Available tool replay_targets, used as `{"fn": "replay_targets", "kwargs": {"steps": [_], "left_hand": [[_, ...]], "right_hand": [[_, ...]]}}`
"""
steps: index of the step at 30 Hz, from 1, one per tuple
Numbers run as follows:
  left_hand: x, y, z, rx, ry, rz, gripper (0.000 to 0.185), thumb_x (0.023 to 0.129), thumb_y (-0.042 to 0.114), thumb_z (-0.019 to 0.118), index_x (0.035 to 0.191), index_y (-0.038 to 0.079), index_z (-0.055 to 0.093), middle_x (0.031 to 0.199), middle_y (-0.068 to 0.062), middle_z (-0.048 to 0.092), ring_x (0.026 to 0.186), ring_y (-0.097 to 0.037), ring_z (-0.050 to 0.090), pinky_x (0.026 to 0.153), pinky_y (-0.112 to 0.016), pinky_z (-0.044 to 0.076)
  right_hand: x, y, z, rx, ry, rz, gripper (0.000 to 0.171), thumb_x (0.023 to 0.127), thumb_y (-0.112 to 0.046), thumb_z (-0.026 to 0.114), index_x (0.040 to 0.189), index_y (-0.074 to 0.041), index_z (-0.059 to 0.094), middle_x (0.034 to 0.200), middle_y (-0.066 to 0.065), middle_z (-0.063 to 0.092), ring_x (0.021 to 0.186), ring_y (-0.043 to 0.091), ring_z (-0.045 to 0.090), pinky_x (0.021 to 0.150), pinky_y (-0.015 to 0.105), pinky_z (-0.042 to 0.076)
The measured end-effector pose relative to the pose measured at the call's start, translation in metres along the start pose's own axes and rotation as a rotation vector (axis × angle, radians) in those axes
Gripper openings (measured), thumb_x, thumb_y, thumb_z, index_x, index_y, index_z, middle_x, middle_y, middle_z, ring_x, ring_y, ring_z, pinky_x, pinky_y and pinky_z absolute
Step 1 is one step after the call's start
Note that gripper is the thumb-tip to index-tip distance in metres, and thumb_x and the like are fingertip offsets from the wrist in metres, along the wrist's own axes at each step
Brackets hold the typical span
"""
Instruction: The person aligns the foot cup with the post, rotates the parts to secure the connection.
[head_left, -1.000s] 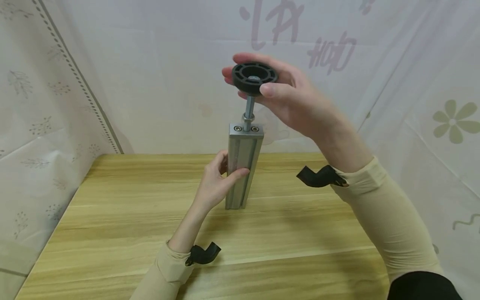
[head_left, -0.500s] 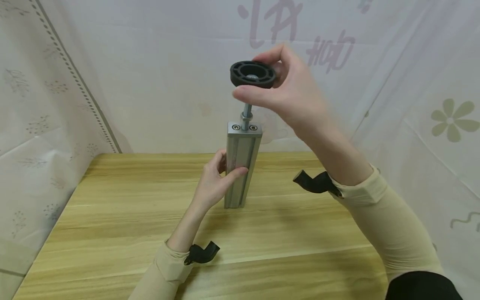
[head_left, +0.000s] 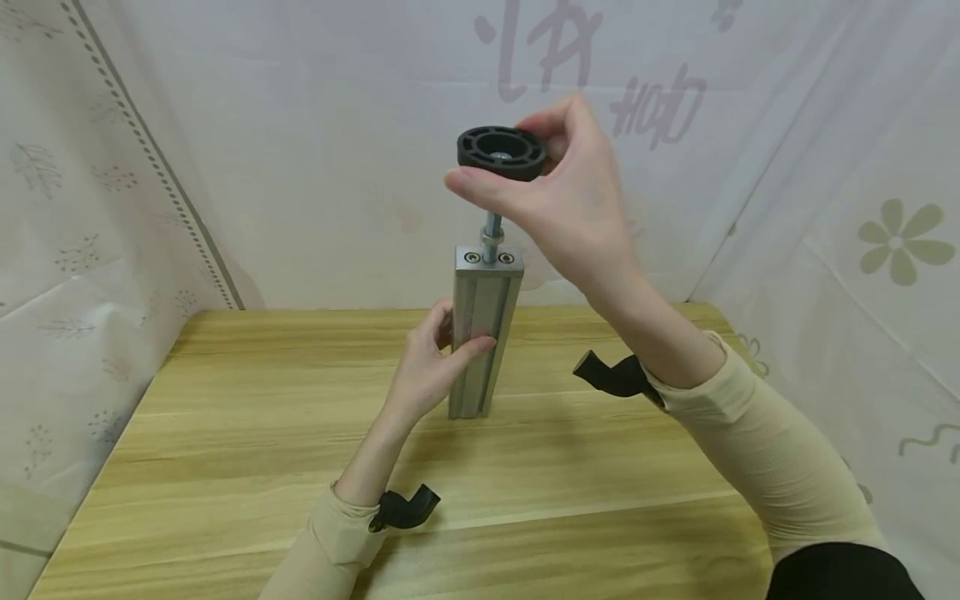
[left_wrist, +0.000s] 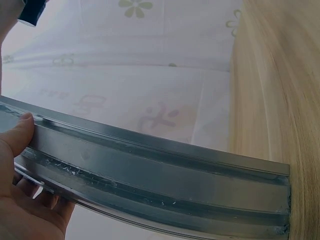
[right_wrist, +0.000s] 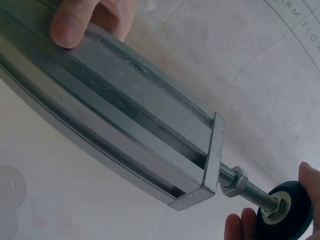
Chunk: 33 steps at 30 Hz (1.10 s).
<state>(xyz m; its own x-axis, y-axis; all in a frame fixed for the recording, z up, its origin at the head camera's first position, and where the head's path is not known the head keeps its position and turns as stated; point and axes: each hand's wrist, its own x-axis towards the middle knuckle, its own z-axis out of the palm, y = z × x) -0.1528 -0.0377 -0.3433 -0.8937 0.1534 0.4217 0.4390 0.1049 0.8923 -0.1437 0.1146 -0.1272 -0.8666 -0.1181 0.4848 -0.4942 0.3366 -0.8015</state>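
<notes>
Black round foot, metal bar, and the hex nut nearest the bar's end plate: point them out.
Black round foot [head_left: 501, 143], head view: inside its ring's recess.
Metal bar [left_wrist: 150, 170], left wrist view: flat strip between its grooves.
Hex nut [right_wrist: 236, 182], right wrist view: its side.

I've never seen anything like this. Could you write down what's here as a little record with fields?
Main part: slotted metal profile, standing on end on the wood-grain table
Left grip: thumb and fingers around the profile
Right grip: at the rim of the black levelling foot
Threaded rod: between end plate and foot
Hex nut: on the rod, apart from plate and foot
Thread inside profile: hidden
</notes>
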Motion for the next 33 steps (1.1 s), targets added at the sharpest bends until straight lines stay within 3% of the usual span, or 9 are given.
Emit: {"fn": "replay_targets", "kwargs": {"steps": [4,9,14,19,21,25,28,33], "left_hand": [[0.000,0.001,0.000,0.002,0.003,0.005,0.043,0.091,0.013,0.077,0.129,0.007,0.059,0.120,-0.011,0.071,0.106,-0.020,0.070,0.089,-0.031,0.056],[0.000,0.002,0.001,-0.004,0.000,-0.002,0.043,0.090,0.012,0.077,0.128,0.007,0.059,0.119,-0.012,0.071,0.106,-0.021,0.070,0.089,-0.032,0.056],[0.001,0.001,0.001,0.001,0.000,-0.010,0.042,0.090,0.013,0.078,0.127,0.007,0.059,0.117,-0.012,0.072,0.105,-0.021,0.070,0.089,-0.031,0.056],[0.000,0.000,0.000,0.001,-0.001,-0.017,0.042,0.091,0.013,0.077,0.127,0.007,0.059,0.117,-0.013,0.072,0.105,-0.021,0.070,0.089,-0.032,0.056],[-0.001,0.001,0.000,0.001,0.000,-0.022,0.042,0.091,0.013,0.077,0.128,0.007,0.059,0.117,-0.013,0.072,0.106,-0.021,0.070,0.089,-0.032,0.056],[-0.001,0.001,0.000,0.004,0.000,-0.033,0.043,0.091,0.014,0.077,0.129,0.007,0.059,0.117,-0.012,0.072,0.105,-0.021,0.070,0.088,-0.032,0.056],[-0.001,0.001,0.000,0.005,-0.001,-0.037,0.044,0.091,0.014,0.078,0.129,0.007,0.059,0.118,-0.012,0.072,0.106,-0.021,0.069,0.089,-0.031,0.056],[-0.001,0.002,0.000,0.007,0.003,-0.038,0.045,0.090,0.014,0.078,0.130,0.007,0.059,0.118,-0.012,0.071,0.107,-0.021,0.069,0.090,-0.031,0.056]], "right_hand": [[0.002,0.002,-0.001,0.052,-0.038,0.007,0.065,0.076,-0.026,0.090,0.124,-0.011,0.049,0.107,0.004,0.070,0.094,0.020,0.069,0.083,0.029,0.054],[0.012,0.011,-0.009,0.310,-0.232,0.018,0.069,0.084,-0.011,0.079,0.144,-0.014,0.046,0.126,0.009,0.067,0.114,0.022,0.067,0.103,0.034,0.049],[0.030,0.029,-0.021,0.582,-0.420,-0.034,0.065,0.089,-0.006,0.064,0.150,-0.003,0.044,0.150,0.018,0.052,0.137,0.028,0.054,0.122,0.036,0.034],[0.046,0.047,-0.028,0.753,-0.594,-0.048,0.079,0.085,-0.020,0.079,0.152,0.000,0.042,0.155,0.023,0.046,0.143,0.037,0.048,0.125,0.043,0.031],[0.050,0.052,-0.028,0.774,-0.651,-0.047,0.082,0.082,-0.023,0.083,0.151,0.000,0.044,0.155,0.024,0.046,0.146,0.037,0.045,0.126,0.044,0.030],[0.052,0.057,-0.029,0.784,-0.721,-0.047,0.072,0.085,-0.019,0.081,0.147,0.000,0.049,0.154,0.025,0.047,0.151,0.035,0.040,0.127,0.045,0.026],[0.051,0.056,-0.030,0.765,-0.715,-0.055,0.063,0.088,-0.015,0.076,0.144,0.002,0.052,0.151,0.025,0.051,0.150,0.034,0.043,0.126,0.043,0.028],[0.047,0.049,-0.035,0.654,-0.645,-0.076,0.053,0.091,-0.004,0.061,0.142,0.003,0.054,0.139,0.019,0.062,0.133,0.030,0.058,0.118,0.034,0.039]]}}
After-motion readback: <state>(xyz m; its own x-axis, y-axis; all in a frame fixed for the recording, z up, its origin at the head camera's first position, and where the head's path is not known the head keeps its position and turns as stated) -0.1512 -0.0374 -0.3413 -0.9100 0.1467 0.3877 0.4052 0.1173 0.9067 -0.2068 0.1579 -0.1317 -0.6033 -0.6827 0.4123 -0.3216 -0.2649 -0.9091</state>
